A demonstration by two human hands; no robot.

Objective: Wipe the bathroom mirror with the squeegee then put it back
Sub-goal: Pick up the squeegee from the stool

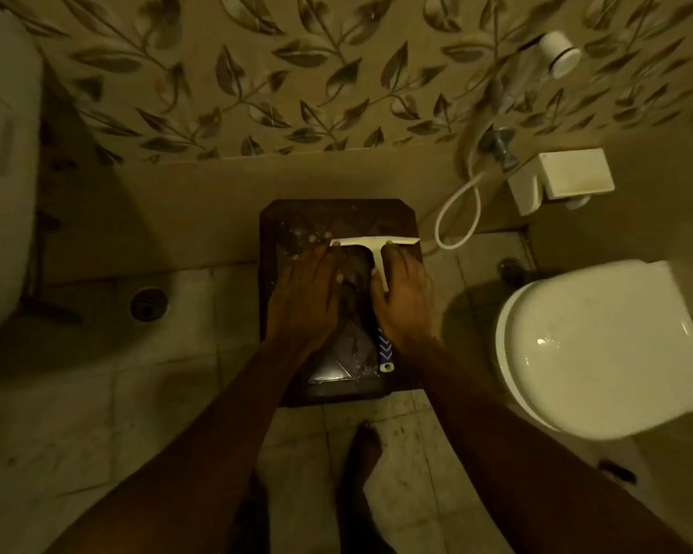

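While hands (pixel 353 297) flank it, squeegee (pixel 377 253) lies on mirror (pixel 337 377).

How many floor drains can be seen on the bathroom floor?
2. One floor drain is left of the dark-framed mirror, near the left hand. The other drain is beside the toilet. More may be hidden.

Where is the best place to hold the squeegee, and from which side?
Grip the squeegee by its straight handle, coming from the near end. The handle points toward the person and the wide blade lies crosswise at the far end on the mirror. The right hand seems to hold it so already.
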